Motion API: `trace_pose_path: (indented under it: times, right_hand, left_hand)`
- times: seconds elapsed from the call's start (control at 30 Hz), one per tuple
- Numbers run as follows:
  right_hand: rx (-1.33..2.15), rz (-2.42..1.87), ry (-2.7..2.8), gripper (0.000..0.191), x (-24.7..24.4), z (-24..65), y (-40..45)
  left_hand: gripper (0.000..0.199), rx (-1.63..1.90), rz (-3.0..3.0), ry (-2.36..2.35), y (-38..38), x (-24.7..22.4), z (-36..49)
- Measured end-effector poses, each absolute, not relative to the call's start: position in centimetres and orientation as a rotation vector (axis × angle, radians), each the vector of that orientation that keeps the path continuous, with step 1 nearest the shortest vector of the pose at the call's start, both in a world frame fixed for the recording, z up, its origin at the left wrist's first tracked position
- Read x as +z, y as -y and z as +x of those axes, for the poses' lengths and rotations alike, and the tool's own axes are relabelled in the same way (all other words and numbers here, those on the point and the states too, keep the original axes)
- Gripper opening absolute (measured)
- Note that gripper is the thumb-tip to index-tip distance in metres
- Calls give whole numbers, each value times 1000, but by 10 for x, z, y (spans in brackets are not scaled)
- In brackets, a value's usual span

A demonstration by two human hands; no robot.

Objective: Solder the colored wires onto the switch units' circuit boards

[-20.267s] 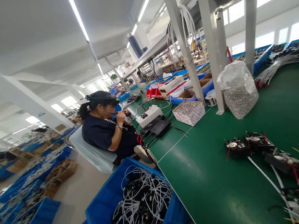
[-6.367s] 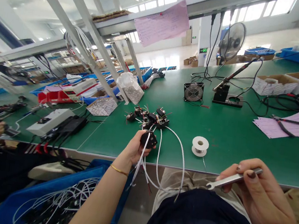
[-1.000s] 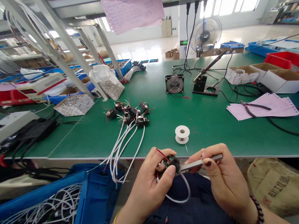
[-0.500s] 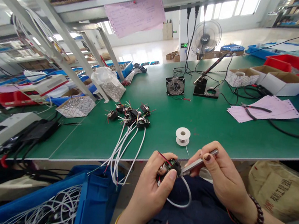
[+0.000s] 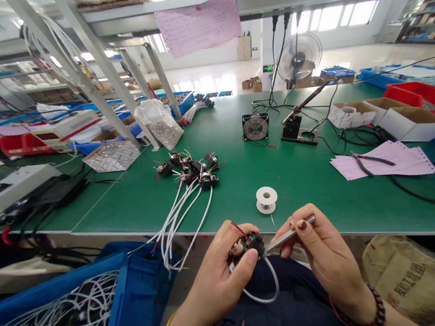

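Observation:
My left hand [image 5: 222, 271] is closed around a small black electronic assembly [image 5: 247, 244] with a green circuit board, a red wire and a white cable [image 5: 275, 284] looping below it. Between the thumb and fingers of my right hand [image 5: 320, 253] are silver metal tweezers [image 5: 292, 234], their tip against the right side of the assembly. My fingers cover part of the assembly, and the exact contact point is too small to make out. Just beyond the hands, a white solder spool [image 5: 266, 200] stands on the green bench [image 5: 235, 208], a thin strand trailing toward me.
Several similar wired assemblies [image 5: 192, 170] lie to the left, white cables hanging over the edge. Farther back are a square fan [image 5: 255, 128] and a soldering iron [image 5: 304, 105] in its stand. Pliers [image 5: 363, 163] rest on pink papers [image 5: 388, 154]. A blue crate [image 5: 138, 292] sits below left.
Both hands keep nearly the same pose, with the tweezers still at the assembly. The view has shifted very slightly.

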State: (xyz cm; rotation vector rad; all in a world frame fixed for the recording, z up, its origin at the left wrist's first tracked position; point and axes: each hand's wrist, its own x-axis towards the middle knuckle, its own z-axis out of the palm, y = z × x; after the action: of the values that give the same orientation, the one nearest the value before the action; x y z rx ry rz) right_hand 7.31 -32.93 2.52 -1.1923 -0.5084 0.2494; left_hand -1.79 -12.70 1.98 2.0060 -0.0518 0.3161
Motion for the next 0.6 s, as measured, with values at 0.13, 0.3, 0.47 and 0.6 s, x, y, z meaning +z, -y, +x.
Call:
trace_pose_path:
  times: [0.13, 0.3, 0.47, 0.6]
  right_hand:
    - [250, -1187, 478, 38, 24, 71, 329]
    - [139, -1259, 516, 36, 26, 65, 330]
    - [124, -1266, 521, 36, 26, 66, 331]
    - [111, -1267, 530, 35, 26, 65, 331]
  left_hand:
    - [37, 326, 2010, 66, 126, 18, -17]
    - [36, 329, 1979, 83, 127, 18, -17]
    - [38, 351, 1989, 95, 127, 14, -16]
    - [38, 329, 1998, 59, 129, 17, -18]
